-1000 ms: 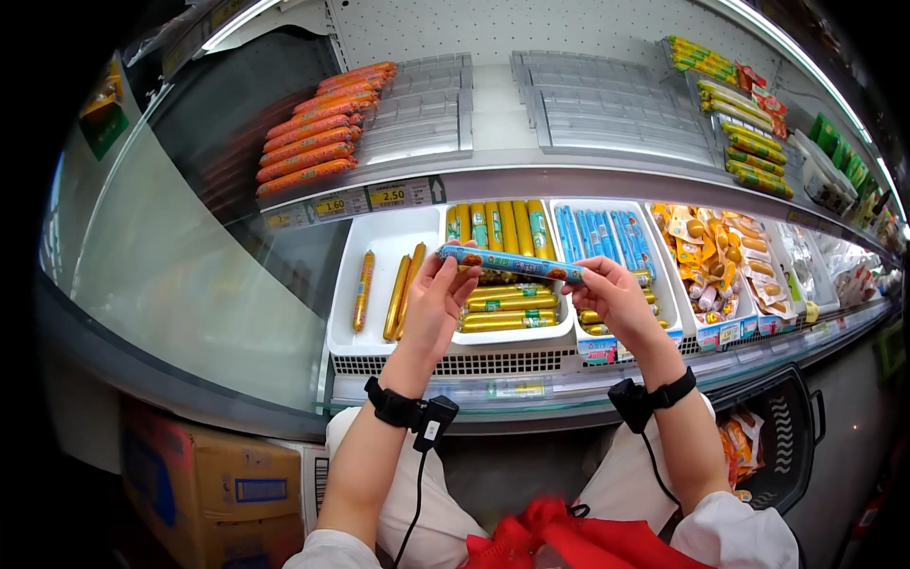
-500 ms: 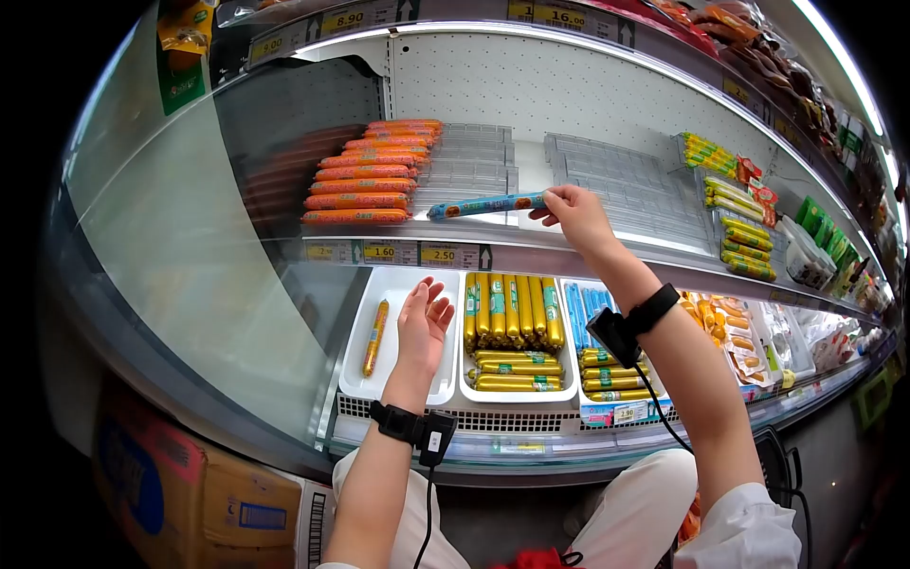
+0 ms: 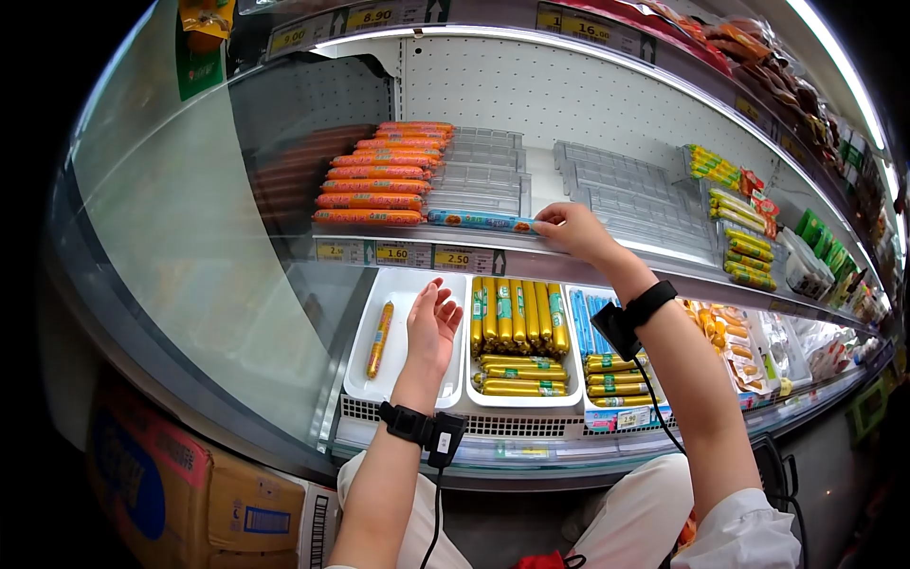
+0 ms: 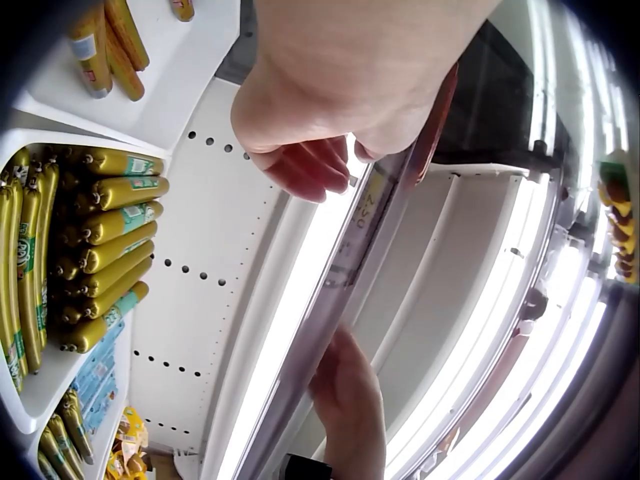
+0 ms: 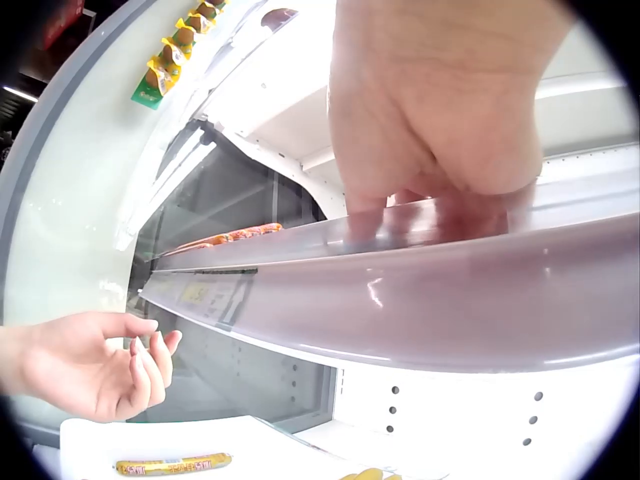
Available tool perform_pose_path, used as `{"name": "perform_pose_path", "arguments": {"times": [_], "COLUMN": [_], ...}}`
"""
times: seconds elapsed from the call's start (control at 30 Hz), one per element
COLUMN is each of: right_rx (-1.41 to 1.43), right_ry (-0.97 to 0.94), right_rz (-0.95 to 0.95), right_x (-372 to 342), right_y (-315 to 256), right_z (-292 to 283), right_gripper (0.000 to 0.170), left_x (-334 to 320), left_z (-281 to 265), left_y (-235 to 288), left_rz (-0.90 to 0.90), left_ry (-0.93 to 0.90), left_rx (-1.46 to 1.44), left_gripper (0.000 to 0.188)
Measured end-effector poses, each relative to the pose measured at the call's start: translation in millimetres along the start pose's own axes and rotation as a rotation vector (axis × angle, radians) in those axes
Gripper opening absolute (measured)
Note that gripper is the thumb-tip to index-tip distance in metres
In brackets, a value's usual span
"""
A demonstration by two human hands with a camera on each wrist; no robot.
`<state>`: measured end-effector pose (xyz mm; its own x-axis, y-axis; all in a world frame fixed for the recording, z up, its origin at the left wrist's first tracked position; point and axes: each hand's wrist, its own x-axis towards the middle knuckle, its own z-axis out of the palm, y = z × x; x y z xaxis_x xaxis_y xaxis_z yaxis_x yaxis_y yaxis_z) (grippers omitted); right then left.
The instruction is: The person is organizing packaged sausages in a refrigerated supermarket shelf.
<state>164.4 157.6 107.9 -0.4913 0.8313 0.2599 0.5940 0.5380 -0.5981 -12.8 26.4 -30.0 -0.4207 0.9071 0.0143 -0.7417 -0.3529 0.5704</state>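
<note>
My right hand (image 3: 575, 230) pinches the right end of a blue-wrapped sausage (image 3: 481, 221), which lies along the front edge of the upper shelf, its left end beside the front one of the orange-wrapped sausages (image 3: 370, 217). The right wrist view has my right hand (image 5: 440, 120) over the shelf edge (image 5: 420, 300), fingertips partly hidden behind it. Above the left white tray (image 3: 362, 383), my left hand (image 3: 432, 334) hangs with relaxed fingers and holds nothing. That left hand (image 4: 320, 110) also fills the top of the left wrist view.
Below the shelf, trays hold one sausage (image 3: 380, 339), gold sausages (image 3: 512, 313), blue ones (image 3: 582, 318) and orange snack packs (image 3: 725, 332). Clear plastic racks (image 3: 479, 175) stand behind the blue sausage. Green-yellow packs (image 3: 749, 261) lie at right. A cardboard box (image 3: 190, 484) is at lower left.
The blue sausage has gone from both hands to my right hand alone, then up and down onto the upper shelf. My left hand let go and moved lower. The head view shifted upward.
</note>
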Motion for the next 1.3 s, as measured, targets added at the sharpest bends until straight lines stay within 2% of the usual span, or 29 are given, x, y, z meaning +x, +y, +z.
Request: {"name": "perform_pose_path", "arguments": {"times": [0.17, 0.27, 0.4, 0.47, 0.5, 0.57, 0.7, 0.77, 0.87, 0.9, 1.0, 1.07, 1.1, 1.13, 1.2, 1.27, 1.3], "right_rx": [0.056, 0.159, 0.085, 0.154, 0.156, 0.131, 0.135, 0.099, 0.067, 0.137, 0.480, 0.868, 1.016, 1.244, 1.437, 1.562, 1.622], "right_ry": [0.006, -0.041, 0.004, 0.204, 0.208, 0.453, 0.481, 0.597, 0.700, 0.732, 0.822, 0.893, 0.909, 0.897, 0.870, 0.892, 0.882], "right_rz": [-0.067, -0.040, -0.047, -0.226, -0.222, -0.358, -0.392, -0.498, -0.437, -0.394, -0.112, 0.279, 0.409, 0.433, 0.518, 0.700, 0.710], "right_x": [-2, -4, -3, -3, -7, -20, -68, -95, -145, -160, -186, -191, -190, -188, -184, -178, -178], "right_y": [2, 2, 3, 6, 6, 5, 6, 19, 49, 57, 106, 130, 134, 147, 176, 205, 216], "right_z": [0, -3, -1, 1, 0, -5, -18, -19, -14, -10, 10, 11, 5, 0, -6, -8, -9], "right_gripper": [0.024, 0.022, 0.021, 0.021, 0.021, 0.018, 0.015, 0.010, 0.007, 0.008, 0.016, 0.020, 0.020, 0.019, 0.018, 0.016, 0.015], "left_x": [-2, -3, -1, -1, -2, -2, -2, -2, -3, -4, -11, -18, -26, -30, -40, -49, -55], "left_z": [0, 0, 0, 1, 1, 1, 0, 1, 1, 0, 2, 3, 9, 8, 10, 10, 12], "left_y": [-3, -5, -5, -5, -4, -3, -3, -3, -4, -4, -7, -11, -11, -14, -23, -37, -46], "left_rz": [-0.020, -0.026, -0.028, -0.030, -0.029, -0.029, -0.040, -0.043, -0.045, -0.050, -0.059, -0.089, -0.108, -0.128, -0.143, -0.136, -0.149], "left_ry": [0.001, 0.007, 0.009, 0.010, 0.015, 0.019, 0.017, 0.019, 0.029, 0.030, 0.019, -0.028, -0.045, -0.076, -0.127, -0.226, -0.284], "left_rx": [0.009, 0.021, 0.026, 0.031, 0.035, 0.039, 0.052, 0.055, 0.073, 0.094, 0.153, 0.312, 0.379, 0.449, 0.650, 0.933, 1.049], "left_gripper": [0.023, 0.023, 0.023, 0.024, 0.024, 0.025, 0.025, 0.024, 0.024, 0.024, 0.023, 0.023, 0.023, 0.023, 0.022, 0.021, 0.021]}}
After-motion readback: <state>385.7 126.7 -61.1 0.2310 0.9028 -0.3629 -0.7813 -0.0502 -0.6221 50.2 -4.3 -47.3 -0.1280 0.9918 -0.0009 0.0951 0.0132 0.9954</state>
